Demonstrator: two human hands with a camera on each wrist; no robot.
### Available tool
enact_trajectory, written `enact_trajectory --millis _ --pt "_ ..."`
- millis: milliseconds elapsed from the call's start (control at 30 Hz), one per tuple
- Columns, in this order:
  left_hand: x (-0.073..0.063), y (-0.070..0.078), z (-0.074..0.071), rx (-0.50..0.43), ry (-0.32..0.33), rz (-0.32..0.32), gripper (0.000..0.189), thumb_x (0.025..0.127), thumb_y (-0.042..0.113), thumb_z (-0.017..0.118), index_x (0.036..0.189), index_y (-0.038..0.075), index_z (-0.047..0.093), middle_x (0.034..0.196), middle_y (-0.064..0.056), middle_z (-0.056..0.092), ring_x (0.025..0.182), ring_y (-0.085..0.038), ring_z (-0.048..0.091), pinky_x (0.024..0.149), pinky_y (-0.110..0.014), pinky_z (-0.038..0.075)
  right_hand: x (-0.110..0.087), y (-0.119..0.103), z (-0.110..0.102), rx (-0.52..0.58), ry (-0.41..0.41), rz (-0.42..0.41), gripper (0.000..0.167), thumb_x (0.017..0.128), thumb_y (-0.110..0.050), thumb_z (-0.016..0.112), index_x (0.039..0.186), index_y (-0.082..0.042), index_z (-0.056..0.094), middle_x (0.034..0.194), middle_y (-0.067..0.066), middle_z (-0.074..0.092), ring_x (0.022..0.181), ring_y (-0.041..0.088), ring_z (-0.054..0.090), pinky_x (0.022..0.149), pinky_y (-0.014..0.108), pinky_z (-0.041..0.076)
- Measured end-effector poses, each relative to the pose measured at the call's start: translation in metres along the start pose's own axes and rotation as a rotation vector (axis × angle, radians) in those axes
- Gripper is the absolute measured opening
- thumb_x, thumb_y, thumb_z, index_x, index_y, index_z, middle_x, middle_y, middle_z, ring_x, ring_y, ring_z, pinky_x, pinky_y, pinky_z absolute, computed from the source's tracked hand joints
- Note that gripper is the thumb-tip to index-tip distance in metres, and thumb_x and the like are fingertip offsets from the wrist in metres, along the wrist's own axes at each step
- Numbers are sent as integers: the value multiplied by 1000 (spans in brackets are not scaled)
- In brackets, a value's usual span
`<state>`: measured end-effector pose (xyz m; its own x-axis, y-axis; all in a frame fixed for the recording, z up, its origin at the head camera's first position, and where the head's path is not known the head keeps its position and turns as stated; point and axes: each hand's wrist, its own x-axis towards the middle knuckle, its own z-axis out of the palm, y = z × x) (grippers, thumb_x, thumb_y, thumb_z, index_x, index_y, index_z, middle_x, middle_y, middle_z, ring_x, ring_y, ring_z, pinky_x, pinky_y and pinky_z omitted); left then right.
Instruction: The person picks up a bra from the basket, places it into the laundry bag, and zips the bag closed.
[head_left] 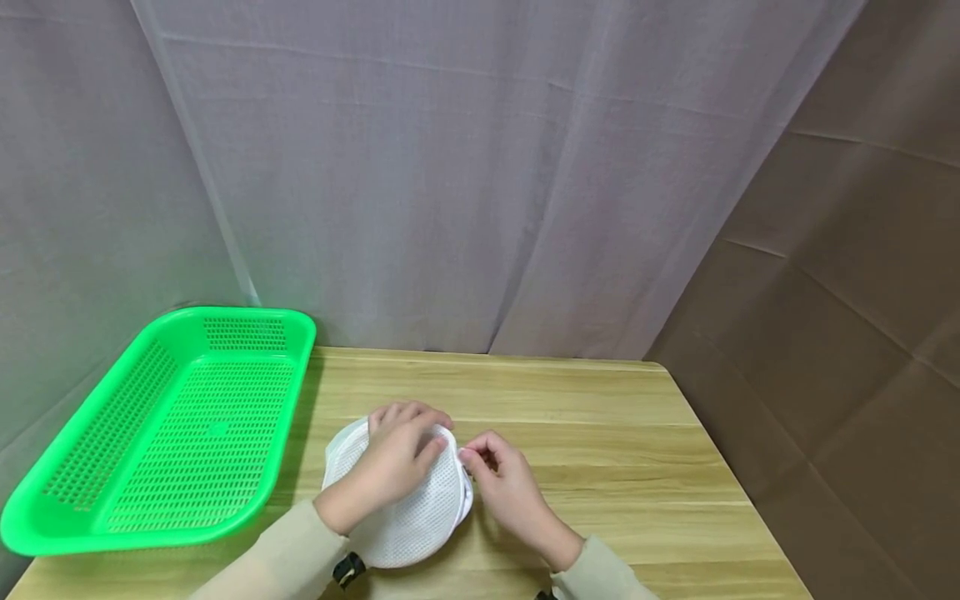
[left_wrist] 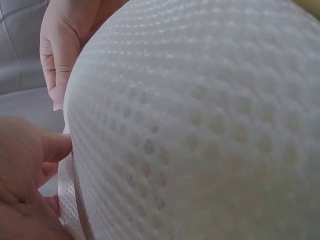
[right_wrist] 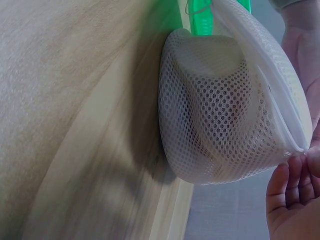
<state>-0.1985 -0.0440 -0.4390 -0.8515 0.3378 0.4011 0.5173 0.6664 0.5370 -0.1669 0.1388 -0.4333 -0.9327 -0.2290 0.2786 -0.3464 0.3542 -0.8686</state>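
A round white mesh laundry bag (head_left: 408,529) stands on the table, its honeycomb-mesh lid facing up toward the head camera. My left hand (head_left: 396,458) lies over the lid and grips the far rim, thumb on the mesh and fingers bent over the edge. At the right side of the rim my right hand (head_left: 510,492) pinches the zipped edge between thumb and forefinger. The right wrist view shows the white zipper (right_wrist: 285,122) running along the lid, with a dark gap beside it. Mesh (left_wrist: 200,110) fills most of the left wrist view.
A large green plastic basket (head_left: 296,417) with slatted walls stands at the left of the wooden table (head_left: 600,433). Behind the table hangs a grey curtain (head_left: 420,208), and a brown cloth (head_left: 847,333) hangs along the right side.
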Motion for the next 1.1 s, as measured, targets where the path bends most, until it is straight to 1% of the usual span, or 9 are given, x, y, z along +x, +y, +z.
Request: enact_trajectory --millis 133,300,433,567,633,767,867,1000,1100 --pt "1 -1 1 -1 6 -3 12 88 17 70 100 16 68 107 1 63 107 -25 51 99 -52 22 0 1 0 1 1 -10 4 93 -4 61 90 -1 62 83 8 62 75 19 57 65 24 48" --pt "0 -7 3 -23 38 -46 7 88 16 70 94 17 68 107 1 65 109 -26 52 98 -50 22 0 2 1 -13 6 -21 4 94 -4 60 89 -3 62 83 11 64 74 20 58 65 26 49" --pt "0 -11 2 -77 87 -89 5 88 15 70 92 17 68 104 2 66 108 -24 52 99 -48 21 0 1 1 -13 12 -16 4 93 -2 61 89 -2 62 82 12 63 74 20 58 65 26 48" --pt "1 -13 0 -155 141 -151 5 88 13 69 92 16 68 101 2 67 104 -23 53 101 -46 19 0 1 2 -8 5 -3 4 93 -2 61 89 -1 62 83 14 63 75 24 58 66 25 48" --pt "2 -13 -1 -191 161 -177 6 88 12 69 93 15 68 100 1 67 101 -23 53 101 -46 18 0 7 3 -6 0 0 4 94 -4 61 90 -2 62 83 13 63 76 25 58 66 25 48" --pt "2 -15 -2 -227 183 -205 5 88 10 68 93 12 69 100 -1 67 99 -24 53 100 -47 18 3 28 7 -5 -12 -9 6 95 -14 61 91 -10 62 84 7 63 76 18 58 67 25 49" --pt "3 -15 -3 -242 187 -232 5 89 10 68 93 12 69 101 -1 67 100 -24 53 101 -46 18 2 22 7 0 -22 -3 6 95 -13 61 91 -9 62 84 9 63 75 15 56 66 25 48" --pt "2 -16 -4 -265 203 -263 5 89 11 67 94 11 69 101 -1 67 99 -24 53 100 -46 18 0 0 5 4 -29 7 5 93 -4 61 89 -3 62 82 14 62 74 14 55 65 23 47" --pt "2 -18 -4 -275 227 -266 6 90 12 66 95 11 69 100 -1 67 100 -25 54 99 -46 19 0 1 6 -3 -28 9 5 93 -4 61 88 -3 62 82 12 62 73 13 54 65 23 47"
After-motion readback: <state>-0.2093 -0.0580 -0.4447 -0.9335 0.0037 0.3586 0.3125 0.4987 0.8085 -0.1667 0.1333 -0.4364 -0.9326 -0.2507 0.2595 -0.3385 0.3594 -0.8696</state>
